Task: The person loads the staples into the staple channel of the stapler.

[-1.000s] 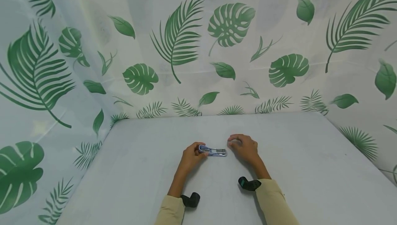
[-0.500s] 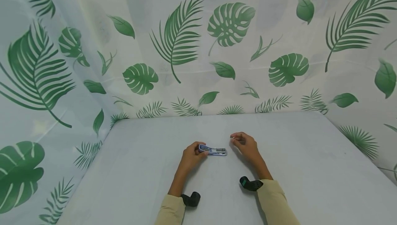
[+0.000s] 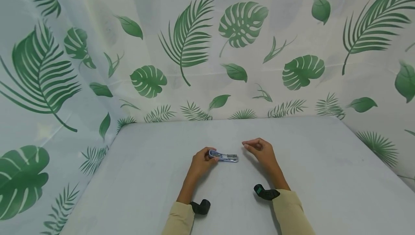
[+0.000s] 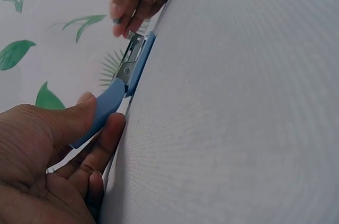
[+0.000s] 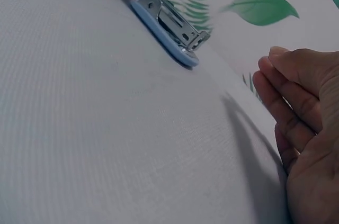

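Observation:
A light blue stapler (image 3: 226, 157) lies along the tabletop, its blue top cover swung back so that the metal magazine shows. My left hand (image 3: 201, 162) grips the cover end between thumb and fingers, as the left wrist view (image 4: 69, 134) also shows. Just beyond the stapler's front end, my right hand (image 3: 263, 151) is raised over the table, thumb and fingertips brought together. In the left wrist view a small dark grey piece (image 4: 116, 21) shows at those fingertips; its kind is too small to tell. The right wrist view shows the stapler's metal tip (image 5: 198, 39) apart from the right hand (image 5: 302, 102).
The white table (image 3: 136, 177) reaches back to a white curtain (image 3: 201, 55) printed with green leaves, which also hangs at both sides. A black wrist camera is strapped to each forearm, one at the left (image 3: 201, 207) and one at the right (image 3: 265, 192).
My right hand has drawn back slightly up and to the right, away from the stapler's front end. The left hand and stapler have stayed nearly in place.

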Available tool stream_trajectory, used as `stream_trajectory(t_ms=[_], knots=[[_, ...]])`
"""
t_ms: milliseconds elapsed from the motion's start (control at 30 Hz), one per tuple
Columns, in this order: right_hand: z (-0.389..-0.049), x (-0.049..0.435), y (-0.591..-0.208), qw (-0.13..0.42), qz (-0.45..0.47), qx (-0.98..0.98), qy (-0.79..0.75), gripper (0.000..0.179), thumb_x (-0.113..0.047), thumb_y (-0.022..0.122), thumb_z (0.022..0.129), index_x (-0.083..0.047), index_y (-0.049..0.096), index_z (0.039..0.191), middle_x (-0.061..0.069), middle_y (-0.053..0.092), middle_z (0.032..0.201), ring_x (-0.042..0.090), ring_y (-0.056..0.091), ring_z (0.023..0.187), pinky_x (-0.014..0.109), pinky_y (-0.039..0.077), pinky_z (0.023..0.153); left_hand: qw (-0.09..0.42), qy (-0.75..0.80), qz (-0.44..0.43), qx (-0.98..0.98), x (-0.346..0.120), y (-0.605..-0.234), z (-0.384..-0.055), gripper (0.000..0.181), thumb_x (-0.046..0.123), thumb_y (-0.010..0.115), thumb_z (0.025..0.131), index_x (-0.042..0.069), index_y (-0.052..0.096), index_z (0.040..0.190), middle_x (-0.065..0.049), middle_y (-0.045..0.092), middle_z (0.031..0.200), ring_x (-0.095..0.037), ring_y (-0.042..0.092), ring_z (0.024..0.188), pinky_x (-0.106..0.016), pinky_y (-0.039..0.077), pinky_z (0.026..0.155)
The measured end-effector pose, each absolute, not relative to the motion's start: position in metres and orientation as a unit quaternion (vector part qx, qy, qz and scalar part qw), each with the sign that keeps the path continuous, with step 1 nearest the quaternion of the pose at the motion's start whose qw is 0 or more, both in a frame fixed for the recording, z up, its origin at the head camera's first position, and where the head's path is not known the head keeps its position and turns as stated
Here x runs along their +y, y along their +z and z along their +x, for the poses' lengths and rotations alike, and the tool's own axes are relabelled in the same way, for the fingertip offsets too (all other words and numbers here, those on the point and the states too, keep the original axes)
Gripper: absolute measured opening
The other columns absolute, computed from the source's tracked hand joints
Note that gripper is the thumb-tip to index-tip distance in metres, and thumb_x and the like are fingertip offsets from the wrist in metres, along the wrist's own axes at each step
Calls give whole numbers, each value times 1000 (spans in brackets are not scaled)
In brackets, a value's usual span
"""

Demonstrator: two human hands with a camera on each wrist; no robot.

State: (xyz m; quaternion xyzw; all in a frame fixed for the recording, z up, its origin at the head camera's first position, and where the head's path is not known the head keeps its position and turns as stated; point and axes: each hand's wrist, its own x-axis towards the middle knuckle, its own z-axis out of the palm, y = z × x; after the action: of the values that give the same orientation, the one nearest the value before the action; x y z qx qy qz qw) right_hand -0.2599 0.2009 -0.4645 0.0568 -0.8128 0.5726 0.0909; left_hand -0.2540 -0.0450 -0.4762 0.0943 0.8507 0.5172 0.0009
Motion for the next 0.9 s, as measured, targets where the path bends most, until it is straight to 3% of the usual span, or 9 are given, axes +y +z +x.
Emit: stream_trajectory(t_ms=[400,767,900], knots=[[-274,206,-486,111,62,-802,584,28,-21,65,94,0,64,114,17,71,113,-3,64,95,9,48,83,2,522,88,848,-44,-477,-255,32,17,72,89,7,65,118,-6,67,101,-12,50,78,-25,41,68],[-270,205,-483,154,79,-810,560,26,-14,57,99,5,66,115,25,69,106,15,69,91,8,47,80,2,519,89,850,-43,-476,-253,32,16,72,89,7,65,118,-5,66,99,-12,49,77,-24,40,67],[-268,206,-481,150,76,-810,561,27,-11,55,100,7,63,119,27,67,108,14,69,90,8,47,79,-2,516,93,851,-44,-475,-253,32,16,72,89,7,65,118,-5,66,98,-12,49,76,-24,40,67]])
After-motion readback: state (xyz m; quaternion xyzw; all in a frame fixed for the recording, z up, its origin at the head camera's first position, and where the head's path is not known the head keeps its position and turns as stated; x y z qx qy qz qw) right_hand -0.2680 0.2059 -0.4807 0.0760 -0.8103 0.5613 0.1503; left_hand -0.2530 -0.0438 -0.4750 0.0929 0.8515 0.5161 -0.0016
